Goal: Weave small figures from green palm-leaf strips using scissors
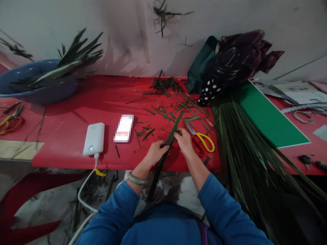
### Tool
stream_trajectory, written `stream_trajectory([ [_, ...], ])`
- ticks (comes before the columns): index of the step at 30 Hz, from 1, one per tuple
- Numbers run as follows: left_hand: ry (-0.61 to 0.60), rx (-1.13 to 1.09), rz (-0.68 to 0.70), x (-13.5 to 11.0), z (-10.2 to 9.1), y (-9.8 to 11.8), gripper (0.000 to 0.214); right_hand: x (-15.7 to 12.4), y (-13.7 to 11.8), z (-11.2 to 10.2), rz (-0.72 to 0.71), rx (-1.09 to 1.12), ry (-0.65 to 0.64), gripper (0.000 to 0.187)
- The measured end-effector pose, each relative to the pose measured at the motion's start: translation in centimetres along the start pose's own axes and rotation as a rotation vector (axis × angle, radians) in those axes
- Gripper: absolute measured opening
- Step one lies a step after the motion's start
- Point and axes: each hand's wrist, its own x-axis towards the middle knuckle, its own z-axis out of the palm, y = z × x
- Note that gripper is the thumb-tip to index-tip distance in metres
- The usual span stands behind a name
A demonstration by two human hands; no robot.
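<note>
A long green leaf strip (171, 135) slants between my hands, its tip pointing away over the table and its tail hanging down past the front edge. My left hand (157, 151) pinches it lower down, fingers closed. On its right side, higher up, my right hand (183, 139) grips the leaf's edge with thumb and fingertips. Close to my right hand lie scissors (205, 141) with red and yellow handles, partly hidden by that hand and wrist. Cut leaf scraps (163, 110) are scattered beyond my hands.
A white power bank (94, 139) with a cable and a phone (124, 128) lie to the left. A blue basin (43, 97) holds leaves. At right are a bundle of long leaves (237, 136), a green board (273, 119) and dark bags (237, 54). Keys (306, 161) lie far right.
</note>
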Motion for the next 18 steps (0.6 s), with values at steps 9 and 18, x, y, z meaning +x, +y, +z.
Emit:
stream_trajectory([
  [9,-0.018,-0.022,-0.016,0.09,-0.09,0.13,0.015,-0.02,-0.57,0.36,0.021,0.083,0.023,0.016],
  [18,-0.057,-0.036,-0.028,-0.07,-0.19,0.26,0.014,0.29,-0.66,0.49,-0.023,0.129,0.165,0.015],
])
